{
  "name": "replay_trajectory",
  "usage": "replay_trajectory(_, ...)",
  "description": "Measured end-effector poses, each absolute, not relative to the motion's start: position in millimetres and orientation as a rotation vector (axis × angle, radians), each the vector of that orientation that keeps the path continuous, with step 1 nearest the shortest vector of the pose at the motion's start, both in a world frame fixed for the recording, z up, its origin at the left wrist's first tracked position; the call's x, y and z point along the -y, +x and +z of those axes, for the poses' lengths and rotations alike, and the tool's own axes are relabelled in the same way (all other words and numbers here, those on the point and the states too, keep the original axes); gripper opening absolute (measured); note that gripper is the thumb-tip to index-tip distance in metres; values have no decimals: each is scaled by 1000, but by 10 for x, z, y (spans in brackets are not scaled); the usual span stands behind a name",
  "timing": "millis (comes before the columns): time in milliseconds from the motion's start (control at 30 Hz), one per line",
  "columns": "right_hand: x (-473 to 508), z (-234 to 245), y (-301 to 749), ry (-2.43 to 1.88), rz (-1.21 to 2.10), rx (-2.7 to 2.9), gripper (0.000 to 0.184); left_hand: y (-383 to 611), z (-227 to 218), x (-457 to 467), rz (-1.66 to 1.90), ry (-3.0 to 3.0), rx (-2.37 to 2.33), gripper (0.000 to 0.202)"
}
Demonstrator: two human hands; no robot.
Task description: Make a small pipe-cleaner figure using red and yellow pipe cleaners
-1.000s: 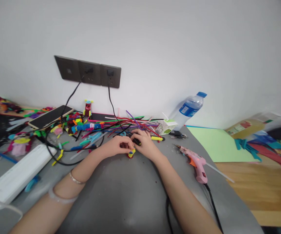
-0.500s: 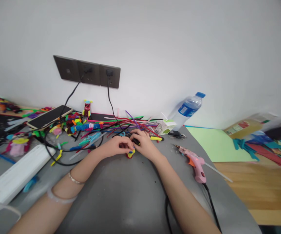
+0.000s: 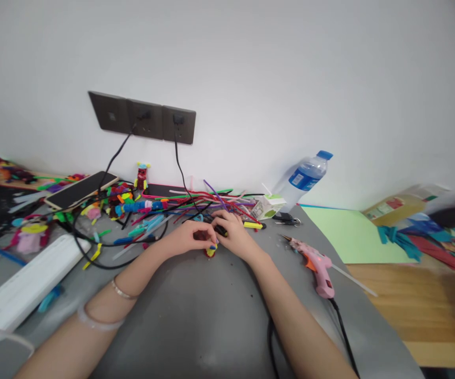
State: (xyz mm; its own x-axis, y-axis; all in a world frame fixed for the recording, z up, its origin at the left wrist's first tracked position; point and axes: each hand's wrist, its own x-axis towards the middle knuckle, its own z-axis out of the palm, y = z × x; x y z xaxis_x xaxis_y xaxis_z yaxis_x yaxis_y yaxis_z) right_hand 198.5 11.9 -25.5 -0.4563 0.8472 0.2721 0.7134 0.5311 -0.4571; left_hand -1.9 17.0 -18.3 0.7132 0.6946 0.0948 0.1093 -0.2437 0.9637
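Observation:
My left hand (image 3: pixel 190 237) reaches in with thumb and forefinger pinched together at the top of a small red and yellow figure (image 3: pixel 210 253) with a blue bit on it. The figure looks made of pipe cleaner and stands low on the grey table. From the other side my right hand (image 3: pixel 233 232) curls over, its fingertips closed against the same small figure. Fingers cover much of its upper part. A black and yellow tool (image 3: pixel 220 230) shows partly beneath my right hand. Just behind lies a loose bundle of coloured pipe cleaners (image 3: pixel 211 198).
On the right lies a pink glue gun (image 3: pixel 322 271) with its cord. A water bottle (image 3: pixel 308 173), small carton (image 3: pixel 269 207), keys (image 3: pixel 288 218) and green paper (image 3: pixel 345 234) are behind it. Left are a phone (image 3: pixel 81 190), power strip (image 3: pixel 30 287), black cables and several pipe-cleaner figures.
My left fingertips have shifted very slightly at the figure's top, with the blue bit showing a little lower. The view has moved a touch; otherwise things stay put.

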Motion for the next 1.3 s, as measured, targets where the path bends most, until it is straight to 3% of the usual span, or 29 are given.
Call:
replay_trajectory(200,-127,-271,1993,-1255,364,2312,9,-7,-159,-160,642,1651,-613,24)
replay_trajectory(800,-128,-250,1999,-1232,392,2315,7,24,-151,-127,707,1739,-728,13)
replay_trajectory(1067,-119,-225,2003,-1251,407,2320,6,3,-150,-261,1138,911,-797,35)
replay_trajectory(1300,-116,-213,2003,-1249,410,2324,6,-8,-135,-248,1067,696,-786,20)
